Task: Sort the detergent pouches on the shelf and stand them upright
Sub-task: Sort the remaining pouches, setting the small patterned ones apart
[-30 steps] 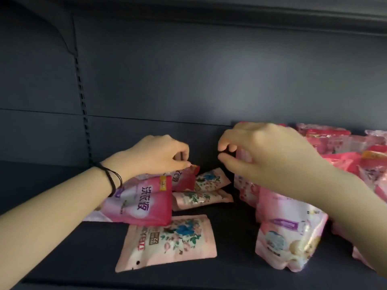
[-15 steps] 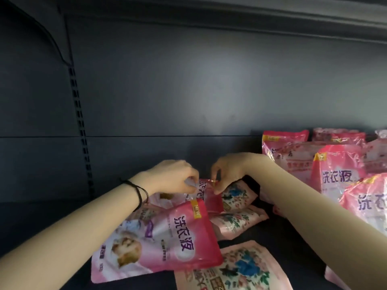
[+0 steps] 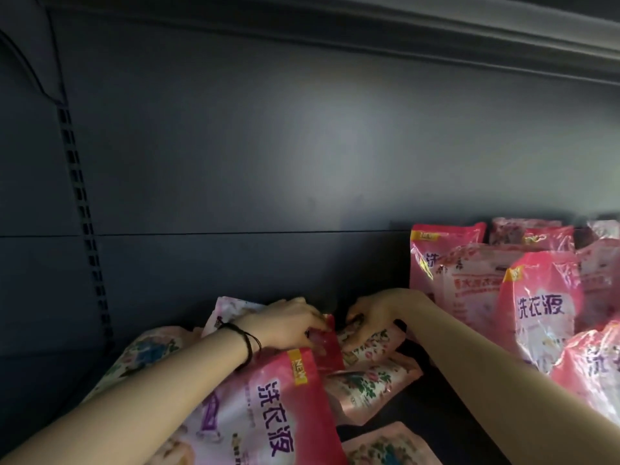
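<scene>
left grip (image 3: 285, 322) pinching red pouch (image 3: 327, 347) by its top, 6 o'clock on shelf (image 3: 432, 394) | right grip (image 3: 375, 313) curled at its 3 o'clock over floral pouch (image 3: 369, 350), hold unclear | upright pouches (image 3: 536, 303) at 4 o'clock

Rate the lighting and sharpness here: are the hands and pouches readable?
Head view: dim overall, with a soft bright patch on the back panel; glare streaks the upright pouches at right; the left hand, gripping the red pouch, and the right hand look slightly soft; the upper shelf edge bows from wide-angle distortion.
</scene>
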### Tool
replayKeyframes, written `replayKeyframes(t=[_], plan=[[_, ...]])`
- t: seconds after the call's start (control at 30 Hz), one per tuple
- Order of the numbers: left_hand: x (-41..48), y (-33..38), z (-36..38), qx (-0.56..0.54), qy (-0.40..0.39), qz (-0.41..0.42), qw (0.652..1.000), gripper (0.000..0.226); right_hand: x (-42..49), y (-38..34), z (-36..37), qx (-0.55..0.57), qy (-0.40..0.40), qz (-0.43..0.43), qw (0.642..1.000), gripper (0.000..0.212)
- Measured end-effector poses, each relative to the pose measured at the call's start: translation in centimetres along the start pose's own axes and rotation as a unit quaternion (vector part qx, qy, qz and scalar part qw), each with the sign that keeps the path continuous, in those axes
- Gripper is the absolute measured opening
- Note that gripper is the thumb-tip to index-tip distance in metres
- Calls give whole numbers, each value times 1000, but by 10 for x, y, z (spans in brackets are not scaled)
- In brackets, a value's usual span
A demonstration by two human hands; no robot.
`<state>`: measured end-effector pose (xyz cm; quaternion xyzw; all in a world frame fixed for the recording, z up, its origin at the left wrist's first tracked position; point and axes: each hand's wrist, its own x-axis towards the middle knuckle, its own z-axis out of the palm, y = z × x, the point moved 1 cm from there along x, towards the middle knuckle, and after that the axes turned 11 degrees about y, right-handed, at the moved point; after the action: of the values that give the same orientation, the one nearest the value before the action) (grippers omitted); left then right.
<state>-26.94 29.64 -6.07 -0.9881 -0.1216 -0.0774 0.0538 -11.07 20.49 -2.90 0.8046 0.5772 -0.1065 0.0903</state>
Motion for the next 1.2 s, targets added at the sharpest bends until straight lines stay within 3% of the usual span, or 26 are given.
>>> replayKeyframes(t=[0.2,0.33,0.43,0.77,0.9,1.03,1.13,1.2], plan=[[-37,-8,-4,-23,5,13,1000,44,-5,-10,-1,-52,-53,-31,997,84],[-60,-11,-6,-42,-14,-1,999,47,-7,-20,0,-26,-57,-59,996,72],[-64,-9,-14,-78,-37,-16,996,36,-8,-24,2,-12,-52,-60,997,71],[-33,5,-12,-72,-37,-72,994,64,-11,-22,6,55,-41,-44,997,73],[-21,13,-7,-77,-49,-73,993,57,-16,-24,3,70,-45,-46,995,69],[-14,11,-13,-229,-85,-118,962,29,-24,-26,-6,115,-26,-44,992,51],[-13,8,-18,-329,-117,-159,924,24,-33,-29,-16,169,-24,-53,984,44],[-11,6,-22,-357,-92,-164,915,24,-39,-29,-26,186,-12,-56,981,42]])
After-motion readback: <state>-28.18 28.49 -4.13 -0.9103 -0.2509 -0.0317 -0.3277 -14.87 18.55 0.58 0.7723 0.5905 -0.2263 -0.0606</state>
